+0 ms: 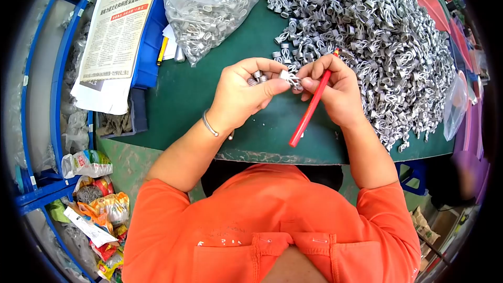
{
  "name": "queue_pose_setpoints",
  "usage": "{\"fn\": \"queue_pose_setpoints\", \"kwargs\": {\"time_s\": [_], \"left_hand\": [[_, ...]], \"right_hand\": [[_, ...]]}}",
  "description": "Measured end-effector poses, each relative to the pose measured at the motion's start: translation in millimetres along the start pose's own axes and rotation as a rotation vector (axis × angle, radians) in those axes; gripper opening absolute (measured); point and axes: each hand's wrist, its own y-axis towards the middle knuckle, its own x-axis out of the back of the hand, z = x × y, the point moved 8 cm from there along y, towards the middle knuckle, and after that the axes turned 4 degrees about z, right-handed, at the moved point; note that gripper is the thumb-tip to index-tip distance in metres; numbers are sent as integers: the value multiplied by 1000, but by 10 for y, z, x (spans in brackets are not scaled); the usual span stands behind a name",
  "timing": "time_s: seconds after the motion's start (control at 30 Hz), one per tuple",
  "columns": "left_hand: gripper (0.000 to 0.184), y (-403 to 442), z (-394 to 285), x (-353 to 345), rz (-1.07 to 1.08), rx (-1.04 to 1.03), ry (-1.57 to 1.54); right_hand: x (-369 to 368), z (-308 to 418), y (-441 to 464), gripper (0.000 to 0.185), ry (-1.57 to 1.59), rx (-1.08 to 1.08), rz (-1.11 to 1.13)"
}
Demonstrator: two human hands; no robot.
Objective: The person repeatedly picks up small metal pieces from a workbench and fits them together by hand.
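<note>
My left hand (242,90) is closed, with a small grey metal looped piece (289,77) pinched between thumb and forefinger. More such pieces (257,78) show in the curl of its fingers. Beside it, my right hand (339,90) is closed around a red pencil-like stick (309,112), which slants down toward me. The stick's narrow end points up past the forefinger. The fingertips of my right hand meet the looped piece, so both hands touch it over the green tabletop (209,139).
A large heap of similar metal pieces (367,31) covers the table's right and far side. At the back left are a clear bag of pieces (209,21), a blue bin (149,47) and a newspaper (118,31). A blue rack (55,84) stands left.
</note>
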Motion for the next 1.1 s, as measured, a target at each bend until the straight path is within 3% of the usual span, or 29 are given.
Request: {"fn": "queue_pose_setpoints", "kwargs": {"time_s": [0.03,0.1,0.23,0.33,0.4,0.7,0.9,1.0,1.1], "left_hand": [[16,-9,15,4,-2,2,1],[18,-34,-99,-27,13,-187,247],[17,-70,-200,-78,39,-401,337],[18,-73,-207,-77,31,-328,296],[17,-44,-105,-30,-13,-152,118],[24,28,180,-143,101,159,-109],[22,49,228,-141,100,144,-134],[20,39,220,-111,64,154,-1],[17,36,234,-123,99,165,-14]], "right_hand": [[-6,-7,0,20,13,-17,4],[-18,-25,12,21,-7,38,39],[-41,88,-15,25,-145,174,55],[-81,191,-58,28,-313,341,51],[-56,306,-112,34,-295,471,-71],[-151,349,-171,38,-284,582,-27],[-182,364,-193,35,-274,601,-21],[-97,381,-175,27,-445,514,-141],[-66,450,-140,24,-630,515,-95]]}}
